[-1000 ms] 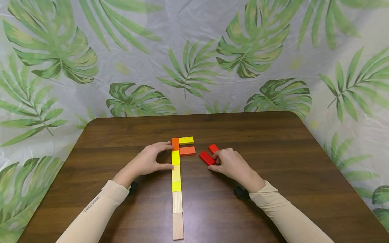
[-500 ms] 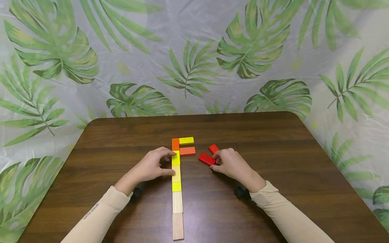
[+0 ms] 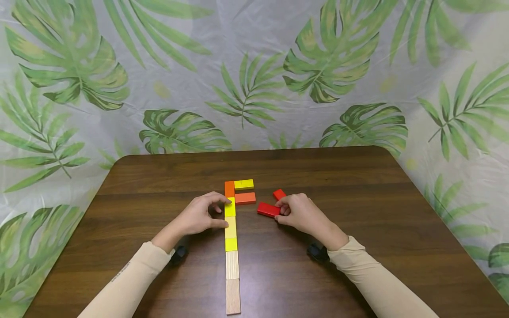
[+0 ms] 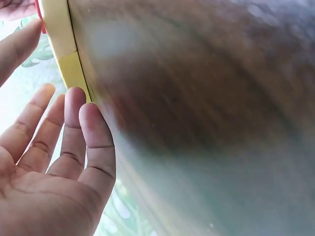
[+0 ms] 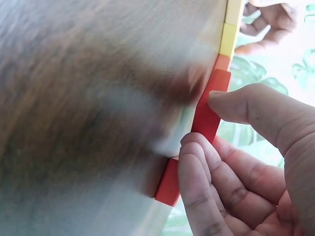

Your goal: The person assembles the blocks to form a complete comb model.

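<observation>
My right hand (image 3: 304,216) pinches a red block (image 3: 268,210) by its right end; in the right wrist view the thumb lies on one side of that red block (image 5: 207,115) and fingers on the other. A second red block (image 3: 279,194) lies just behind it on the table. With its fingertips at the left edge of a straight row of blocks, my left hand (image 3: 199,215) is beside a yellow block (image 3: 230,208) and a pale yellow block (image 3: 230,227). Its fingers look relaxed in the left wrist view, where the thumb is partly cut off.
At the row's far end is an orange block (image 3: 229,189). A yellow block (image 3: 244,184) and a salmon block (image 3: 245,198) stick out to its right. Another yellow block (image 3: 231,244) and two plain wood blocks (image 3: 233,296) continue the row towards me on the brown table (image 3: 338,176).
My left hand has slid nearer along the row, from the orange block to the yellow ones. The red block in my right hand has turned more crosswise, its free end shifting left.
</observation>
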`<state>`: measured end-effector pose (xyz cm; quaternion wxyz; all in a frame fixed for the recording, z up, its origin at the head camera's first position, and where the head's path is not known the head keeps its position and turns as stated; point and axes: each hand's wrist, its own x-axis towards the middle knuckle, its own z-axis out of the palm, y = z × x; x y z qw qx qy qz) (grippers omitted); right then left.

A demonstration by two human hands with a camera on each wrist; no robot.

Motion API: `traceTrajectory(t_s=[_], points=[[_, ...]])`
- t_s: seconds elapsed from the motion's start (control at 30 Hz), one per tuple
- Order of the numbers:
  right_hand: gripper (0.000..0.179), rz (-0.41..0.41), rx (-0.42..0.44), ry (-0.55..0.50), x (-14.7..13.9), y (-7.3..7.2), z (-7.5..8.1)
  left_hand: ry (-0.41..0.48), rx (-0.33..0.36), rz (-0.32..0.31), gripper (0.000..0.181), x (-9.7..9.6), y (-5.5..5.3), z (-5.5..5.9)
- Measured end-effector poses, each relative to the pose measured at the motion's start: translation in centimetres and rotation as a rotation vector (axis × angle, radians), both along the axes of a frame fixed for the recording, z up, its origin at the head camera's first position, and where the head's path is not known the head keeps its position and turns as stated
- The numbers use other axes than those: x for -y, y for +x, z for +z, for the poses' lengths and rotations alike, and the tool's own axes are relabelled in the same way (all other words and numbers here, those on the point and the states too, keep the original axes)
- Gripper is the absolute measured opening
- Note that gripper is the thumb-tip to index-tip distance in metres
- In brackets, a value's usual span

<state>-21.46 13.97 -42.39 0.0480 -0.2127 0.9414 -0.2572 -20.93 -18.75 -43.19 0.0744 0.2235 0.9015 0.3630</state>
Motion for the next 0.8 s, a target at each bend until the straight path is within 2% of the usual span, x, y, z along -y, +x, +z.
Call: traceTrajectory(t_s=[0.3, 0.8], points=[[0.021, 0.045, 0.007, -0.027, 0.4, -0.3, 0.2, -0.044, -0.063, -0.029, 0.050, -0.1, 0.1, -0.1], [0.022, 0.081, 0.013, -0.036, 1.6, -0.5, 0.6, -0.093, -0.053, -0.028, 0.049, -0.2, 0.4, 0.3]])
